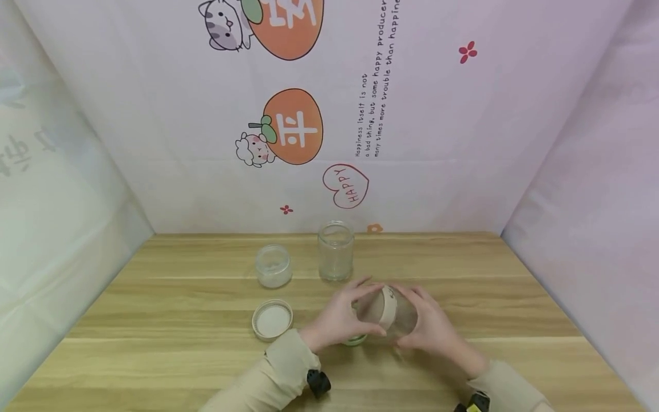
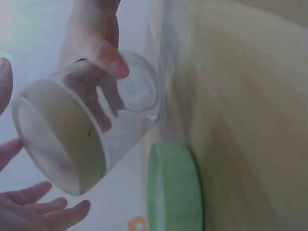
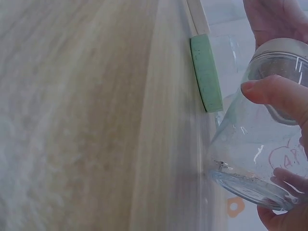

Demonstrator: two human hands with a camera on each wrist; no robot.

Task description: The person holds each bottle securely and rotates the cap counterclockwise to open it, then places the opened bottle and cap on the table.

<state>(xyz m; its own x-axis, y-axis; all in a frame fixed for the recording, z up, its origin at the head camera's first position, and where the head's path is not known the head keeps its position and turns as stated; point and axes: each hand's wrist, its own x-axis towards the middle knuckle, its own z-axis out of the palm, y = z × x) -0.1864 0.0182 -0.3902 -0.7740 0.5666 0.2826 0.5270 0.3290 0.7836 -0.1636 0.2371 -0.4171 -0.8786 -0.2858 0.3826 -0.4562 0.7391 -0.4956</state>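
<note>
My right hand (image 1: 432, 326) grips a clear glass jar (image 1: 404, 317) that is tilted on its side, its thumb along the glass (image 3: 236, 139). The jar's cream lid (image 1: 388, 309), with dark marks on its side, points toward my left hand (image 1: 345, 315). In the left wrist view the left fingers (image 2: 43, 211) are spread around the lid end, and one fingertip is at the rim. The jar's base is close to the tabletop. A green lid (image 2: 178, 187) lies on the table below the jar, partly hidden by my left hand in the head view.
An open glass jar (image 1: 336, 254) stands at the back. Left of it is a short glass jar (image 1: 274, 268). A pale round lid (image 1: 272, 320) lies inner side up on the wooden table (image 1: 180, 343). A printed white cloth (image 1: 422, 171) hangs behind.
</note>
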